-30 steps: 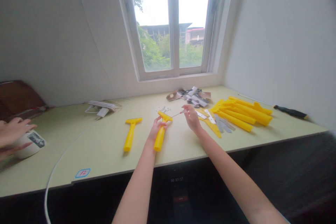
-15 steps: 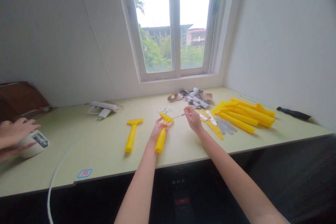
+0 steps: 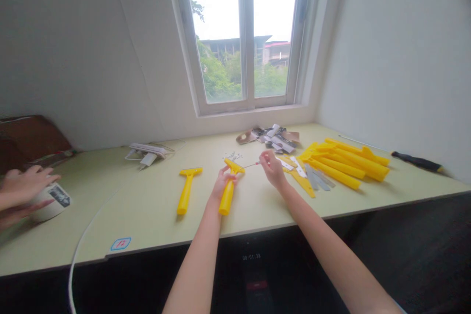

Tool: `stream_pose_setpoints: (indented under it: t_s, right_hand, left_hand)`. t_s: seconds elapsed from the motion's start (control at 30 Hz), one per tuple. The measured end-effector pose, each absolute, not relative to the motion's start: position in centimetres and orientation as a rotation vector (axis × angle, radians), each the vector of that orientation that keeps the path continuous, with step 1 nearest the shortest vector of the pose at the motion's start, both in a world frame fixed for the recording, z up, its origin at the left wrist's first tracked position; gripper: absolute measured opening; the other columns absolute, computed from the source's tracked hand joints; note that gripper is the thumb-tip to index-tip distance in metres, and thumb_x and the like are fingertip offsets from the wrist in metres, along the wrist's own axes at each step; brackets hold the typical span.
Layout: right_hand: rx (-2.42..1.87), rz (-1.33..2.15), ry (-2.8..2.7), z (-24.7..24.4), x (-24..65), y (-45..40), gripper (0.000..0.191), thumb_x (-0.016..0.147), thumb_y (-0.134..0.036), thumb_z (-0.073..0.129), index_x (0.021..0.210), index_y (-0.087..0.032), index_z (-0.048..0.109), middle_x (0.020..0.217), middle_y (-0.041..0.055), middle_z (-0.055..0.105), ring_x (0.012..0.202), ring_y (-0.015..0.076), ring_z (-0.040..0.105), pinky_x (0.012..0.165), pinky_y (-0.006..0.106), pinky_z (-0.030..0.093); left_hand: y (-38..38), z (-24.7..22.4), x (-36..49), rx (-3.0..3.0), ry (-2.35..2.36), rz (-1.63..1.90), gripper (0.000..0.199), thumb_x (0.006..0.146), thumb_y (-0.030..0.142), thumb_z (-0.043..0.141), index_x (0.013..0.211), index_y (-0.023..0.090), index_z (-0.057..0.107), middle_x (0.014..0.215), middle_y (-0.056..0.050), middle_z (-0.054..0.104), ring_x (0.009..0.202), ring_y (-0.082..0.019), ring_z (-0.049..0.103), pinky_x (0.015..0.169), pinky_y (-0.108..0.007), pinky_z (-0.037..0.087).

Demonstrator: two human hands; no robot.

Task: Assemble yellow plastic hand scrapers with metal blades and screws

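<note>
My left hand (image 3: pixel 222 182) is closed around a yellow scraper (image 3: pixel 228 191) just under its wide head. My right hand (image 3: pixel 270 166) pinches a thin screwdriver (image 3: pixel 252 165), whose shaft points left with its tip at the right side of the scraper's head. Most of the screwdriver's handle is hidden in my fingers. To the left, a second yellow scraper (image 3: pixel 186 191) lies on the table. Small screws (image 3: pixel 231 156) are scattered behind the held scraper. Right of my right hand lie flat metal blades (image 3: pixel 317 177) and yellow plates (image 3: pixel 302 184).
Yellow handles (image 3: pixel 342 162) are piled on the right, near a black-handled screwdriver (image 3: pixel 417 161). Packaging pieces (image 3: pixel 277 138) lie below the window. A power strip (image 3: pixel 147 151) sits at the back left. Another person's hands (image 3: pixel 27 194) hold a white roll (image 3: pixel 51 203) at the far left.
The view has shifted slightly. Both my hands keep the same hold, with the screwdriver's tip still at the scraper's head.
</note>
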State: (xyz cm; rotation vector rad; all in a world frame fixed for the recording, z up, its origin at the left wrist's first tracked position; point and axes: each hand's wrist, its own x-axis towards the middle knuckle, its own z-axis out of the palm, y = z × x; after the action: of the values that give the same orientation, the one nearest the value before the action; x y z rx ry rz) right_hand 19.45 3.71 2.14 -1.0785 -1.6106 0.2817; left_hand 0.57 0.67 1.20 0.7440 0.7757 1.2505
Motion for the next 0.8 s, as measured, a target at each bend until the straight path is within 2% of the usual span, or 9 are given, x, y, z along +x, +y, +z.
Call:
stream_pose_setpoints:
  t_s: [0.1, 0.27, 0.33, 0.5, 0.7, 0.8]
  right_hand:
    - [-1.127, 0.275, -1.609, 2.1, 19.48, 3.65, 0.019, 0.083, -0.037, 0.035, 0.08, -0.021, 0.045, 0.057, -0.0023, 0.053, 0.05, 0.0133, 0.048, 0.051, 0.024, 0.034]
    - [-1.041, 0.274, -1.652, 1.92, 19.73, 3.99, 0.013, 0.08, -0.03, 0.034, 0.082, -0.021, 0.044, 0.071, 0.001, 0.058, 0.065, 0.0163, 0.054, 0.058, 0.026, 0.039]
    - [-1.022, 0.263, -1.645, 1.96, 19.72, 3.93, 0.012, 0.079, -0.03, 0.037, 0.082, -0.021, 0.044, 0.07, 0.0013, 0.058, 0.063, 0.016, 0.054, 0.057, 0.026, 0.039]
    - [-1.134, 0.294, -1.6, 2.06, 19.61, 3.62, 0.017, 0.08, -0.037, 0.039, 0.079, -0.021, 0.045, 0.055, -0.0023, 0.054, 0.046, 0.0135, 0.048, 0.048, 0.024, 0.035]
    - [-1.058, 0.244, -1.641, 2.04, 19.9, 3.99, 0.011, 0.077, -0.03, 0.036, 0.076, -0.021, 0.043, 0.067, 0.0, 0.054, 0.063, 0.0159, 0.052, 0.055, 0.026, 0.039]
    - [-1.055, 0.295, -1.634, 2.01, 19.93, 3.91, 0.01, 0.077, -0.03, 0.039, 0.079, -0.021, 0.044, 0.065, -0.0004, 0.056, 0.058, 0.0146, 0.052, 0.052, 0.024, 0.038]
  left_hand:
    - [0.94, 0.97, 0.6, 0.754, 0.766, 1.251, 0.061, 0.062, 0.002, 0.049, 0.118, 0.02, 0.032, 0.084, -0.004, 0.054, 0.046, -0.003, 0.046, 0.045, -0.014, 0.038]
    - [1.27, 0.58, 0.53, 0.727, 0.727, 1.268, 0.062, 0.062, 0.002, 0.052, 0.117, 0.02, 0.033, 0.083, -0.004, 0.055, 0.047, -0.003, 0.047, 0.046, -0.014, 0.038]
    - [1.31, 0.51, 0.5, 0.726, 0.718, 1.259, 0.061, 0.062, 0.002, 0.052, 0.117, 0.02, 0.033, 0.082, -0.003, 0.054, 0.046, -0.003, 0.046, 0.046, -0.014, 0.038]
    - [1.21, 0.61, 0.52, 0.71, 0.708, 1.259, 0.061, 0.062, 0.001, 0.053, 0.117, 0.021, 0.035, 0.086, -0.004, 0.054, 0.049, -0.003, 0.047, 0.046, -0.014, 0.039]
    - [0.9, 0.94, 0.51, 0.723, 0.757, 1.253, 0.064, 0.062, 0.001, 0.052, 0.12, 0.021, 0.033, 0.086, -0.004, 0.055, 0.046, -0.003, 0.047, 0.046, -0.015, 0.039]
    - [0.76, 1.08, 0.54, 0.754, 0.756, 1.247, 0.064, 0.063, 0.002, 0.05, 0.121, 0.02, 0.032, 0.084, -0.004, 0.055, 0.046, -0.003, 0.047, 0.046, -0.014, 0.039]
